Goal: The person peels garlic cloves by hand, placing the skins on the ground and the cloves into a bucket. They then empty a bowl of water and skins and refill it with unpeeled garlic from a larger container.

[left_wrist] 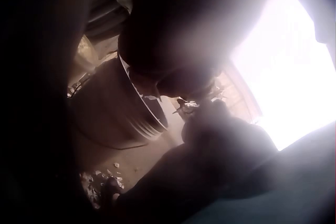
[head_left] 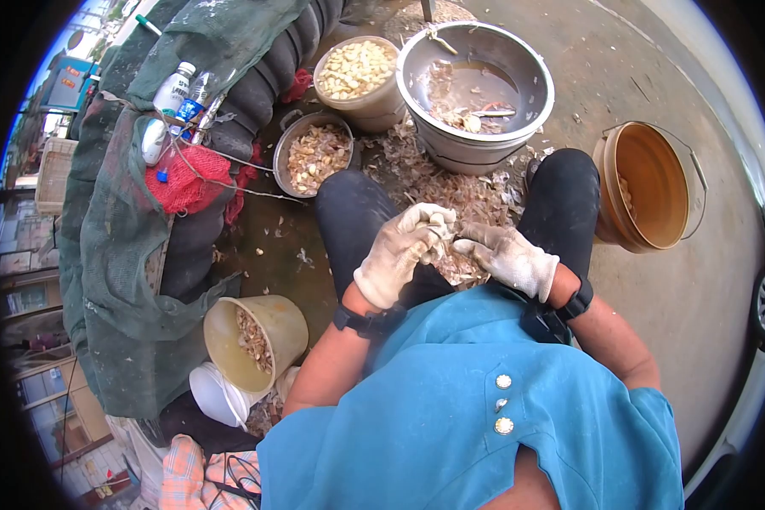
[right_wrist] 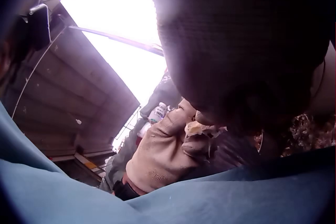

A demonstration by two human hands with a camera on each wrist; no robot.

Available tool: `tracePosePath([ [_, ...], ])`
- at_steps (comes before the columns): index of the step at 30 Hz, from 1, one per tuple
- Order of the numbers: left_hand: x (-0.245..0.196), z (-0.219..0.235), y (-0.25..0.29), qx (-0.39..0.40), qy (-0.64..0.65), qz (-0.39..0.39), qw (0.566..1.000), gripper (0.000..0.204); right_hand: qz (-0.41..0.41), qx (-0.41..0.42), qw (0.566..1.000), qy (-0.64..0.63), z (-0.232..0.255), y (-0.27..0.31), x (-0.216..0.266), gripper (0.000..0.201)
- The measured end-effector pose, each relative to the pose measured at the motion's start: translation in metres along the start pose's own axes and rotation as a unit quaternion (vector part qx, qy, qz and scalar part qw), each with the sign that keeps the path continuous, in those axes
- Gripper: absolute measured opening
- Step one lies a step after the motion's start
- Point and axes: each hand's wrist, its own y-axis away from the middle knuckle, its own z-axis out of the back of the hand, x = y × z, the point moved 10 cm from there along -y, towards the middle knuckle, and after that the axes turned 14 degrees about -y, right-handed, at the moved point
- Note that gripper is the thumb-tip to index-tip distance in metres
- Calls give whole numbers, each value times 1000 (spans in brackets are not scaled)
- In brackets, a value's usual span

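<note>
Both hands wear off-white work gloves and meet above the lap in the head view. My left hand (head_left: 401,253) pinches a pale garlic clove (right_wrist: 198,129) with loose papery skin, its fingers curled over it. My right hand (head_left: 512,257) comes in from the other side, thumb and forefinger closed at the same clove, whose far part the gloves hide. In the left wrist view the right hand (left_wrist: 210,129) is a dark shape beside bits of skin. Below the hands, garlic skins (head_left: 461,270) lie heaped between the knees.
Ahead stand a big metal basin (head_left: 412,72) of water and skins, a tub of peeled cloves (head_left: 357,72) and a pot of unpeeled garlic (head_left: 317,157). An orange-brown bucket (head_left: 667,187) is at the right. A tipped cream bucket (head_left: 285,327) lies left, near netting-covered tyres (head_left: 115,280).
</note>
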Motion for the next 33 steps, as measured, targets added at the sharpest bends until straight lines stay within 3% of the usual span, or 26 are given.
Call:
tracePosePath([
  [1, 2, 3, -1, -5, 20, 5, 1000, 34, 43, 23, 998, 35, -8, 2, 6, 35],
  [5, 7, 3, -2, -7, 12, 3, 1000, 32, -96, -6, 994, -46, 3, 1, -4, 39],
  [6, 0, 3, -1, -22, -53, -19, 998, 32, -128, -19, 990, -50, 9, 0, -2, 40],
  [8, 0, 3, -2, -35, -117, -42, 992, 32, -98, -58, 990, -77, 16, -2, -13, 41],
  [10, -16, 0, 0, -61, -271, -213, 937, 33, -35, -155, 985, -64, 31, -4, -17, 46],
  [11, -20, -4, 1, -61, -271, -213, 937, 33, -35, -155, 985, -64, 30, -6, -13, 46],
  [13, -8, -9, -2, -43, -187, -99, 976, 34, -64, -160, 984, -47, 31, -9, -5, 45],
  [14, -13, -14, 2, -34, -215, -217, 952, 36, -63, -160, 984, -47, 30, -10, 1, 45],
  [18, -12, -11, 3, -44, -295, -243, 923, 24, -84, -139, 985, -60, 25, -11, 8, 43],
  [20, -20, -24, 10, -16, -482, -303, 822, 10, -96, -130, 985, -58, 21, -9, 4, 42],
  [21, -22, -26, 11, -17, -483, -304, 821, 10, -65, -142, 987, -37, 22, -7, 5, 41],
  [23, -20, -26, 9, 16, -318, -246, 916, 12, -41, -123, 991, 28, 21, -7, 11, 35],
  [24, -6, -20, 5, 4, -403, -275, 873, 13, 4, -126, 992, 26, 20, -5, 20, 33],
  [25, -7, -21, 4, 18, -297, -239, 924, 13, 35, -174, 984, -27, 25, -3, 24, 31],
  [26, -15, -26, 9, -46, -508, -318, 799, 15, 40, -188, 981, 15, 27, -5, 7, 28],
  [27, 13, -33, 1, -27, -688, -301, 660, 14, -31, -181, 983, -5, 26, -5, -6, 26],
  [29, 20, -29, -7, -64, -648, -288, 702, 15, -30, -219, 972, -79, 29, -4, -12, 23],
  [31, 24, -8, -17, -80, -462, -118, 875, 16, 2, -238, 966, -103, 29, -3, 3, 21],
  [33, 14, -10, -12, -67, -458, -123, 878, 20, 11, -223, 964, -143, 26, -5, 4, 17],
])
